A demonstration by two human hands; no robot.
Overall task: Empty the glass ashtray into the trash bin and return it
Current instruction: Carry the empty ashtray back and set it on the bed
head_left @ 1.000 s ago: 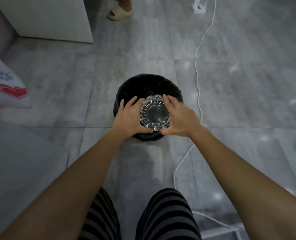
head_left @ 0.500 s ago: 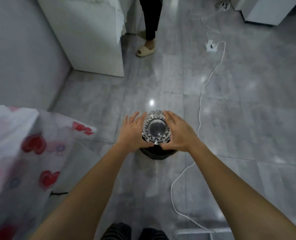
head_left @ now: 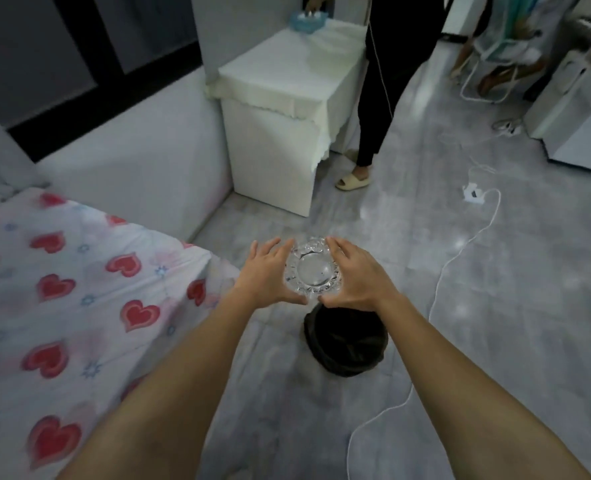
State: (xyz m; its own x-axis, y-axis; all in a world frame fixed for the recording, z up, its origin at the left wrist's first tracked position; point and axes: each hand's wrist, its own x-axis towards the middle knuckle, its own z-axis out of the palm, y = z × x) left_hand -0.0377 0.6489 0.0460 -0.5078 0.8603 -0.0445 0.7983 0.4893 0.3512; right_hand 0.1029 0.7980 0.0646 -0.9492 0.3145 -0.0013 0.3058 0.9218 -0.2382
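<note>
The cut-glass ashtray [head_left: 313,270] is held in the air between both palms, its round bowl facing me and looking clear. My left hand [head_left: 264,273] grips its left rim and my right hand [head_left: 354,275] grips its right rim, fingers spread upward. The black-lined trash bin [head_left: 346,342] stands on the grey floor below and a little nearer than the ashtray, partly hidden by my right wrist.
A bed with a heart-print sheet [head_left: 65,306] fills the left side. A white cabinet with a cloth [head_left: 280,109] stands ahead, a person in black trousers [head_left: 380,98] beside it. A white cable [head_left: 436,299] and power strip [head_left: 474,195] lie on the floor at right.
The ashtray and both hands have risen away from over the bin, which now sits lower in view. My view has tilted up, showing the bed, the cabinet and more of the room.
</note>
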